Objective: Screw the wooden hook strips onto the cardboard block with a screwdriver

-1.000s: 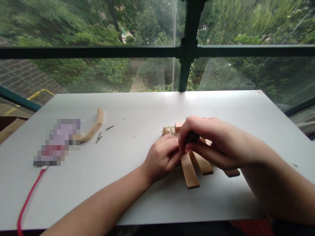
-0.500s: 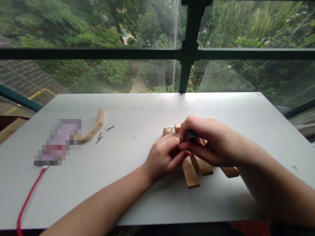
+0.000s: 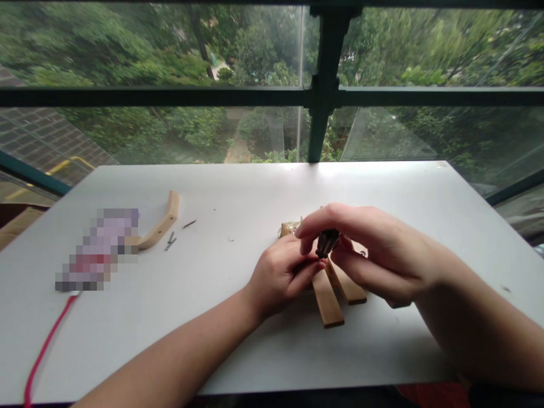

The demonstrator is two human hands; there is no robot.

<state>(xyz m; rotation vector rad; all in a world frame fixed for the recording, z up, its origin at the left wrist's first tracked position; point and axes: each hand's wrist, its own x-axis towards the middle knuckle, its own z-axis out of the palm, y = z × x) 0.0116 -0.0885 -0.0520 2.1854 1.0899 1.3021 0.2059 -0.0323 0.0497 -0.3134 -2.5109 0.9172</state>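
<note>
Two wooden slats (image 3: 328,300) point toward the wearer beside the pinched left hand (image 3: 276,267), hold unclear; right hand (image 3: 380,246) half-curls round a dark handle (image 3: 327,242).

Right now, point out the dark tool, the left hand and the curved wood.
Dark tool (image 3: 327,242): head view, on the middle of its visible part.
Left hand (image 3: 278,269): head view, on its back.
Curved wood (image 3: 165,224): head view, between its two holes.

Pixelation blurs one object (image 3: 100,243) — the right hand (image 3: 378,246) partly hides the wooden slats (image 3: 328,303)
</note>
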